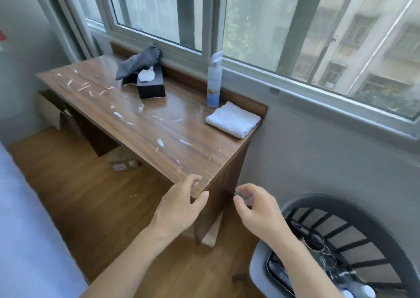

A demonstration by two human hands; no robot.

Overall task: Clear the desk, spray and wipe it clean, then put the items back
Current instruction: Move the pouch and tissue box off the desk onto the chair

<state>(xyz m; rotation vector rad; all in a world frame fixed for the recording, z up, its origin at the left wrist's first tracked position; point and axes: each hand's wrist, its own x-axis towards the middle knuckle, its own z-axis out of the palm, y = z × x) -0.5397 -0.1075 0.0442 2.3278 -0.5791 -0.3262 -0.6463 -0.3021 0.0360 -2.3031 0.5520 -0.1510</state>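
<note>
A wooden desk (127, 106) under the window is littered with several white scraps. A black tissue box (151, 86) stands at its back with a grey cloth (138, 62) draped beside it. A white and blue spray bottle (214, 81) stands upright by the sill, and a folded white towel (233, 119) lies on the desk's right end. My left hand (181, 204) hovers at the desk's near right corner, fingers loosely curled, holding nothing. My right hand (256, 209) floats just right of that corner, also empty with fingers loosely curled.
A grey chair (372, 227) with a slatted back stands at lower right, with dark items (316, 263) on its seat. A bed edge (20, 229) fills the lower left. Cardboard boxes (123, 161) sit under the desk on the wooden floor.
</note>
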